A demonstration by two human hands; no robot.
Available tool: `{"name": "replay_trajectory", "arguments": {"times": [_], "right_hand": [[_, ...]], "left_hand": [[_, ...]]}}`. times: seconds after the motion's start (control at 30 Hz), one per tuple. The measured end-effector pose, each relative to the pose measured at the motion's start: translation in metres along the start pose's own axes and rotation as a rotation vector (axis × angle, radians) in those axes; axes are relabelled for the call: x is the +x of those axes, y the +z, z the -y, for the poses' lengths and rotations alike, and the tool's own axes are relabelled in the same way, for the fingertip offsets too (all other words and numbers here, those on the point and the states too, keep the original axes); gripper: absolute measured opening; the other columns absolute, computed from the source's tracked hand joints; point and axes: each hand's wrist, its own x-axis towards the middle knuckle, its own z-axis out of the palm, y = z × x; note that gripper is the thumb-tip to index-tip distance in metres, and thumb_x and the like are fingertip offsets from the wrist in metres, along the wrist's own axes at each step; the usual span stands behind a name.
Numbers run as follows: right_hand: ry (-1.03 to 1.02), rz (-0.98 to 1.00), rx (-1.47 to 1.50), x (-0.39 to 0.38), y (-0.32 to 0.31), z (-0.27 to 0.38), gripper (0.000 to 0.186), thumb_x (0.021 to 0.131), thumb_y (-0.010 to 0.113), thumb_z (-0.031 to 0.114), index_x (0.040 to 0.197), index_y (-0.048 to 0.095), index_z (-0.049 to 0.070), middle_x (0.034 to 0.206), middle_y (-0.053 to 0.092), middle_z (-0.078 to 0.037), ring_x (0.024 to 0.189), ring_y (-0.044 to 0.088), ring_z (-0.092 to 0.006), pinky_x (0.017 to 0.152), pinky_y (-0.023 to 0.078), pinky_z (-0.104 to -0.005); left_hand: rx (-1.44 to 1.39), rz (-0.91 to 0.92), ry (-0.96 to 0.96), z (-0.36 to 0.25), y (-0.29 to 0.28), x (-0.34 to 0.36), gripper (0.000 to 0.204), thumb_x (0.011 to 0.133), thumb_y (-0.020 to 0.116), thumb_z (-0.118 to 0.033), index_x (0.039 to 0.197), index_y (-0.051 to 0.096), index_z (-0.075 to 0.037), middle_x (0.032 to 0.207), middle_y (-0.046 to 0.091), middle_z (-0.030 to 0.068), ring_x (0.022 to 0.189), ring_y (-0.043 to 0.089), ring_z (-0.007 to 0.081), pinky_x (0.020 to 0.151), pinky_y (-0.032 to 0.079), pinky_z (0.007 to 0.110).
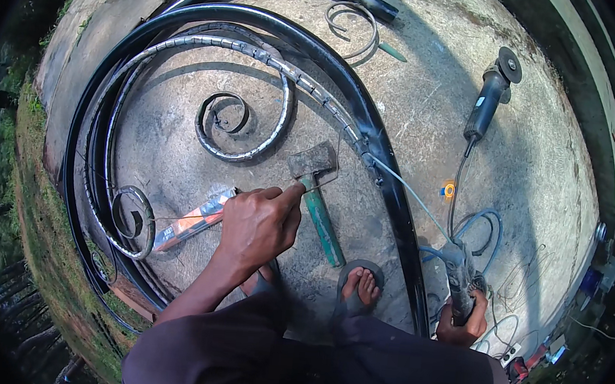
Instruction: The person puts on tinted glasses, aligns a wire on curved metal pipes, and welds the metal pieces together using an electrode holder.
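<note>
My left hand [257, 226] is closed in a pinch on a thin bent metal rod [339, 151], which passes over a hammer [324, 226] with a green handle lying on the concrete. At the lower right, my right hand [463, 321] wraps round the dark handle of a welding electrode holder [455, 278]. A thin electrode [413, 192] runs from its head up-left to the curved metal frame [389, 177]; whether its tip touches I cannot tell. Inside the black frame lies a scroll-shaped metal strip [284, 120] with bright segments along it.
An angle grinder [484, 109] with a cord lies at the upper right. Beside that cord sits a small orange-and-blue item [448, 190]. An orange-and-white packet [189, 224] lies left of my left hand. Blue cable [496, 227] loops near the holder. My sandalled foot [362, 284] stands inside the frame.
</note>
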Motion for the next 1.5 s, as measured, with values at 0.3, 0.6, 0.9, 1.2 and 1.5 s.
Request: {"name": "replay_trajectory", "arguments": {"times": [0.3,0.6,0.9,1.2,1.5], "right_hand": [[-0.071,-0.057,-0.048,-0.010,0.006,-0.002,0.052,0.070,0.073,-0.003,0.120,0.058,-0.003,0.098,0.068,-0.020,0.081,0.069,-0.0377,0.073,0.054,-0.0392],[0.007,-0.043,0.008,-0.013,-0.001,-0.001,0.048,0.071,0.074,0.001,0.117,0.059,-0.005,0.107,0.067,-0.022,0.093,0.069,-0.0382,0.081,0.053,-0.0402],[0.046,0.024,0.058,-0.021,-0.002,-0.009,0.048,0.074,0.073,0.005,0.118,0.058,-0.004,0.097,0.068,-0.022,0.084,0.071,-0.0370,0.073,0.056,-0.0394],[0.041,0.097,0.059,-0.019,-0.002,-0.010,0.043,0.077,0.072,0.002,0.118,0.059,-0.004,0.099,0.068,-0.024,0.088,0.071,-0.0380,0.076,0.056,-0.0395],[-0.096,0.101,-0.044,-0.014,0.005,-0.018,0.052,0.071,0.071,0.002,0.120,0.057,-0.012,0.104,0.066,-0.026,0.087,0.070,-0.0414,0.074,0.058,-0.0415]], "left_hand": [[-0.018,0.082,0.135,-0.021,0.010,0.001,0.025,0.083,0.065,-0.011,0.107,0.070,-0.012,0.068,0.064,0.0070,0.058,0.065,0.0293,0.051,0.048,0.042],[-0.040,0.248,0.095,-0.041,0.029,-0.009,0.028,0.087,0.063,-0.011,0.114,0.068,-0.010,0.074,0.068,0.0159,0.060,0.065,0.0357,0.054,0.049,0.047],[-0.249,0.320,-0.010,-0.049,0.031,-0.010,0.020,0.093,0.062,-0.010,0.110,0.069,-0.004,0.069,0.064,0.0238,0.063,0.065,0.0404,0.057,0.049,0.048],[-0.305,0.275,0.005,-0.048,0.042,-0.014,0.019,0.092,0.062,-0.008,0.108,0.070,-0.004,0.070,0.064,0.0242,0.064,0.065,0.0407,0.058,0.049,0.047],[-0.278,0.249,0.011,-0.047,0.045,-0.015,0.019,0.090,0.064,-0.007,0.107,0.071,-0.005,0.071,0.064,0.0235,0.064,0.065,0.0408,0.057,0.049,0.047]]}}
